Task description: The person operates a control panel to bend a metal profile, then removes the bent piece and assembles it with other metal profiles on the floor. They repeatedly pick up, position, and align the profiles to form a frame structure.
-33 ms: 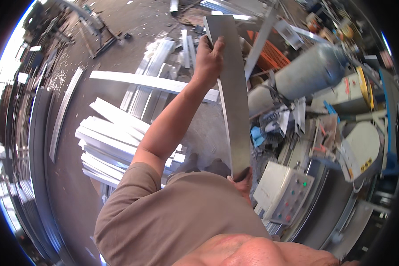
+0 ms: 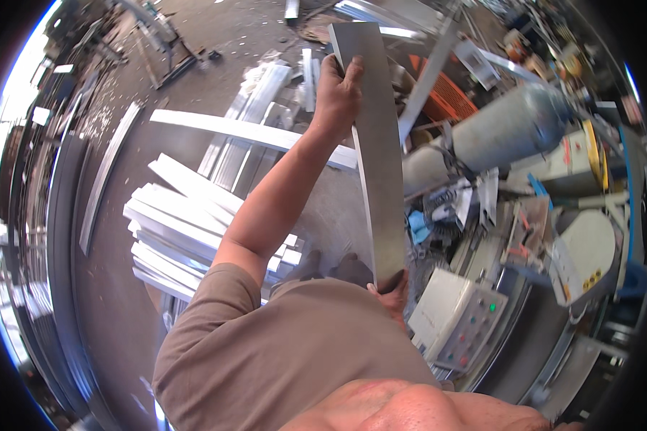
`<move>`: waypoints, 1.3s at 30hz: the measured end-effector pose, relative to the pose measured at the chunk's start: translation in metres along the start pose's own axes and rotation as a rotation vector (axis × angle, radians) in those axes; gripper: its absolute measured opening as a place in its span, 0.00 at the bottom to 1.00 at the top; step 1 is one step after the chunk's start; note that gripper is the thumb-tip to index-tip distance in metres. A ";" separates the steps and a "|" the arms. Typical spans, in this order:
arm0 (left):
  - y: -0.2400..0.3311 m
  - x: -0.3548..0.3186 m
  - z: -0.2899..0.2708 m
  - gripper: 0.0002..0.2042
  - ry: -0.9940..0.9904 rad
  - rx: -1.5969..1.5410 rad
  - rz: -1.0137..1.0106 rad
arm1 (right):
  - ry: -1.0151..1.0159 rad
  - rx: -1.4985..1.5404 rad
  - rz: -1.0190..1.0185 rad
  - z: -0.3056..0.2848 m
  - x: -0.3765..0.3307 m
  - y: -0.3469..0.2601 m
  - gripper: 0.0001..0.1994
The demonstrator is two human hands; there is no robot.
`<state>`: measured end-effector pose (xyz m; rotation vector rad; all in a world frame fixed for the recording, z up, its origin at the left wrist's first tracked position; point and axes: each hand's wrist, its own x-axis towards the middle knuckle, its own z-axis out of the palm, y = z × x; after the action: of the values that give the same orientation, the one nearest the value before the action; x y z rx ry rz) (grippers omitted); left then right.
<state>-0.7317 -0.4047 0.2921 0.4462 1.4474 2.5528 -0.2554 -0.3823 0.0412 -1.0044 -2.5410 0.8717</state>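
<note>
A long grey rectangular metal bar (image 2: 378,151) stretches away from my body, held between both hands. Near its far end, my left hand (image 2: 339,93) is closed around the left edge, the thumb lying on the upper face. At the near end, close to my belly, my right hand (image 2: 392,296) grips the bar; part of that hand and its forearm is hidden. To the left of the bar, below my left arm, lies a stack of white rectangular bars (image 2: 183,226). One more white bar (image 2: 244,131) runs crosswise beyond the stack, passing behind my left forearm.
On the right stand a control box (image 2: 456,320) with coloured buttons and a machine (image 2: 586,248) with a rounded pale cover. A large grey cylinder (image 2: 507,129) lies beyond them, beside an orange slatted piece (image 2: 446,97). Long dark profiles (image 2: 65,237) line the left side.
The surroundings have shifted slightly in the picture, the machines on the right dropping a little lower. Both hands keep the same hold on the metal bar.
</note>
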 end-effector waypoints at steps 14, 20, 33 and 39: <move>0.185 0.177 -0.304 0.22 0.793 0.277 0.084 | -0.286 0.067 -0.588 0.164 0.304 -0.146 0.55; 0.238 0.162 -0.429 0.20 0.921 0.261 0.073 | -0.365 0.101 -0.751 0.194 0.381 -0.222 0.55; 0.287 0.174 -0.658 0.05 0.900 0.240 0.280 | -0.478 0.033 -0.953 0.288 0.511 -0.407 0.55; 0.299 0.204 -0.726 0.06 1.020 0.148 0.402 | -0.533 -0.076 -1.071 0.283 0.584 -0.522 0.52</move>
<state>-1.1721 -1.0836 0.2332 -0.7672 1.9777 3.1851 -1.0791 -0.4030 0.1626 0.6975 -2.9084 0.7258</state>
